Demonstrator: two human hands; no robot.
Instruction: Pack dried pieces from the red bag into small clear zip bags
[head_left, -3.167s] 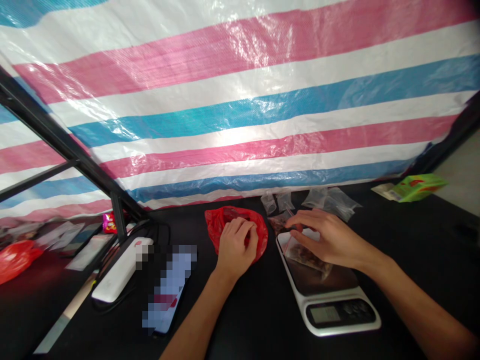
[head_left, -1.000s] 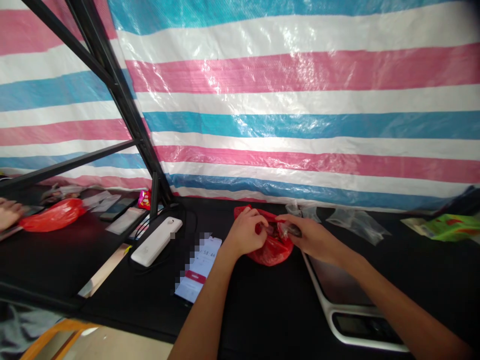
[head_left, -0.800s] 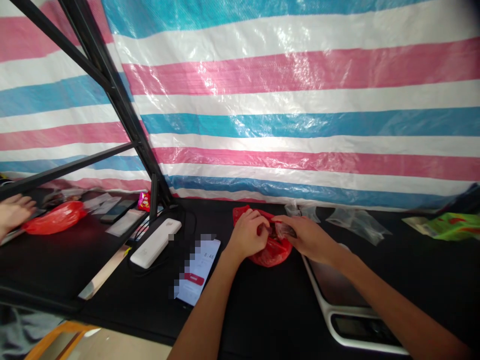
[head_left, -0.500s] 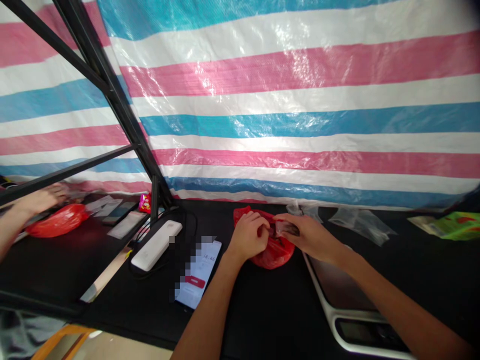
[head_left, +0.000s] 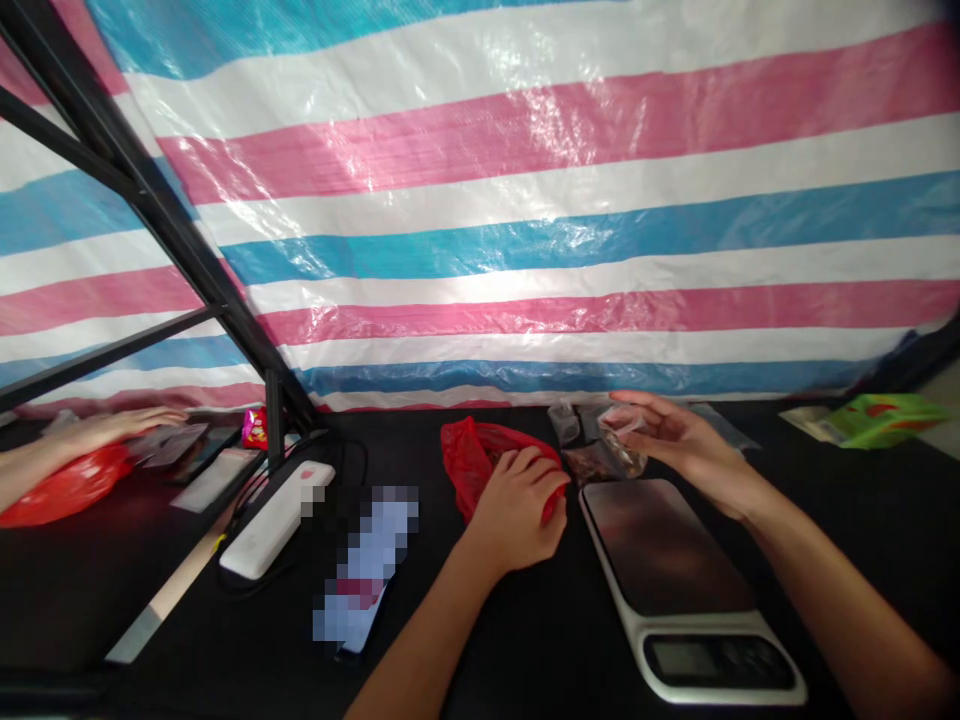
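My left hand (head_left: 523, 508) is curled over the right side of a red plastic bag (head_left: 469, 455), its fingers gripping the bag's edge. The bag's mouth gapes a little, but its contents are mostly hidden. To the right, my right hand (head_left: 686, 440) pinches a small clear plastic bag (head_left: 624, 438) with brownish contents, just beyond the scale's far edge. Beside it lies another clear packet (head_left: 589, 464) with brown bits inside. A digital scale (head_left: 667, 550) with a dark plate and white body sits below my right hand.
A phone (head_left: 367, 575) and a white power bank (head_left: 277, 520) with a black cable lie to the left. Green packaging (head_left: 885, 418) is at the far right. Beyond a black metal frame (head_left: 274, 400), another person's hand (head_left: 127, 428) is over a red bag. Striped sheeting (head_left: 525, 240) stands behind.
My right hand has moved from the red bag to the right, carrying the small clear bag. My left hand stays at the red bag. The view has turned slightly right, showing more of the scale.
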